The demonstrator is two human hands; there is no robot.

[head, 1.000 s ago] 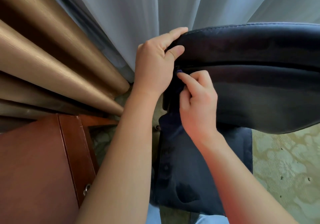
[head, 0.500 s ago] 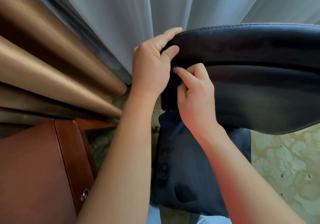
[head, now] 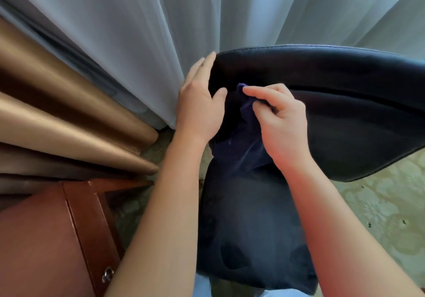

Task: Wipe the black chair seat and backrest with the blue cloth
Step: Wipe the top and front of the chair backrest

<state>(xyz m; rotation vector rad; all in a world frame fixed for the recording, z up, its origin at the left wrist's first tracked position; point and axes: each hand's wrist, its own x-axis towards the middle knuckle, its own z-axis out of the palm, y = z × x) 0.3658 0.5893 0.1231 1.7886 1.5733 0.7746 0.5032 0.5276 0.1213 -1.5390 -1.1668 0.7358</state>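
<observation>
The black chair's backrest [head: 333,103] is seen from above, curving across the right of the view, with the seat [head: 248,223] below it and nearer the camera. The left hand [head: 200,106] is laid against the left end of the backrest, its fingers [head: 202,69] stretched almost flat along the outer edge and the thumb pressed on the inner face, so that the edge is loosely clasped rather than gripped. The blue cloth [head: 243,136] is bunched at the left inner side of the backrest, hanging down to where backrest and seat meet. It is pinched near its top by the right hand [head: 280,122], whose thumb and curled fingers [head: 255,91] are closed on a fold of the fabric. Pale curtains [head: 161,21] hang just behind the chair, bronze drapes [head: 57,103] are gathered at the left, a reddish wooden cabinet [head: 46,239] stands at lower left, and patterned carpet [head: 379,204] is visible at the right.
</observation>
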